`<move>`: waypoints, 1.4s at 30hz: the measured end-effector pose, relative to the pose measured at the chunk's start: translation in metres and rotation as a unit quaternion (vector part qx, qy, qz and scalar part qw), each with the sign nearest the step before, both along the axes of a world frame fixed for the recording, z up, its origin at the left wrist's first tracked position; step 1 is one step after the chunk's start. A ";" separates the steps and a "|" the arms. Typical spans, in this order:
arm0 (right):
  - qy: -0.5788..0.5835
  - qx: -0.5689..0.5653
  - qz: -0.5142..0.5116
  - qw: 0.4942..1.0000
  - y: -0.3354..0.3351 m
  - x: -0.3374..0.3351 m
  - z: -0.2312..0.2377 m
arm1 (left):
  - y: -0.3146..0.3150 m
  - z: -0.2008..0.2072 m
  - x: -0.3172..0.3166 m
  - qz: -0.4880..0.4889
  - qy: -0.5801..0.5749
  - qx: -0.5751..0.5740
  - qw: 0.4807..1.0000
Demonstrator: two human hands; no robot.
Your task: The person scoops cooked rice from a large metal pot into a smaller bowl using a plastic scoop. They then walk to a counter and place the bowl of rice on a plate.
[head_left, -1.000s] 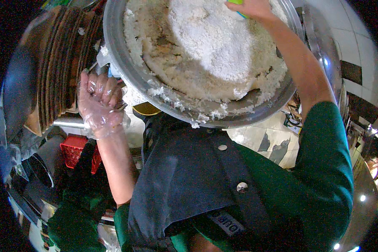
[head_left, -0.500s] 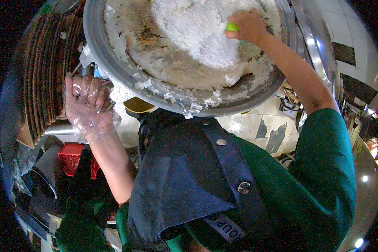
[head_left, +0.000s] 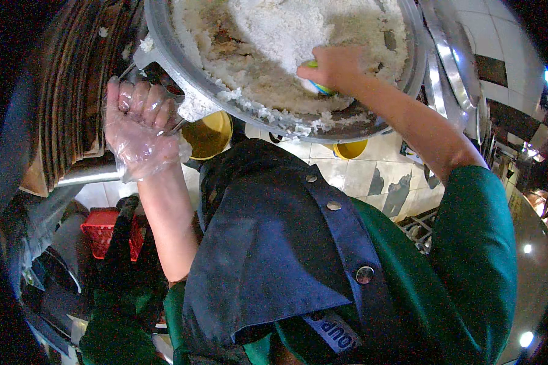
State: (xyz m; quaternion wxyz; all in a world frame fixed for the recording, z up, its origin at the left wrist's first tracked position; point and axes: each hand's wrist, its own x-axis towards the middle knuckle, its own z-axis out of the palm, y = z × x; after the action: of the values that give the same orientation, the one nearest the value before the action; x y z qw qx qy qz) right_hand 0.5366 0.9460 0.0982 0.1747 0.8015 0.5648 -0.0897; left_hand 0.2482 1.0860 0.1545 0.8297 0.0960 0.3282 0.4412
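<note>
A large round grey metal pot (head_left: 182, 67) fills the top of the view, with fluffy white cooked rice (head_left: 280, 36) heaped inside and a browned layer toward the near side. Clumps of grain cling along its near rim. My bare right hand (head_left: 341, 67) is closed over a small utensil (head_left: 316, 85) coloured green, white and blue, low against the rice; its exact kind is hard to make out. In a clear plastic glove, my left hand (head_left: 141, 115) has its fingers curled beside the pot's left handle (head_left: 149, 56), close to a thin metal rod. Whatever lies inside that fist is hidden.
Stacked brown boards (head_left: 73, 91) stand at the left. Yellow buckets (head_left: 210, 134) sit beneath the pot on the tiled floor (head_left: 341, 176). A red plastic crate (head_left: 106, 234) is at lower left. Shiny metal rims (head_left: 444, 55) rise right of the pot.
My right hand has swung nearer to me and left with the utensil, turning so its blue and white part shows. My left hand has moved up slightly, fingers more curled. The pot appears higher in view.
</note>
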 end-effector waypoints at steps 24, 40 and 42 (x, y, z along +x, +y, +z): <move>-0.023 0.043 0.128 0.991 0.083 0.149 0.054 | 0.004 -0.006 -0.002 0.025 0.075 0.010 0.997; -0.199 -0.062 0.282 0.937 0.035 0.095 0.025 | -0.002 0.016 0.014 0.088 0.178 -0.031 0.980; -0.173 -0.029 0.213 0.961 0.025 0.095 0.014 | -0.004 0.018 0.016 0.099 0.181 -0.041 0.978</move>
State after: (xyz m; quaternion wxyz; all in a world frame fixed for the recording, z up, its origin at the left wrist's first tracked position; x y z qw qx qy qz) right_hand 0.6318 0.9705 0.1118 0.3079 0.6608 0.6806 0.0733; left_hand 0.2641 1.0823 0.1729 0.7121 0.1071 0.4987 0.4824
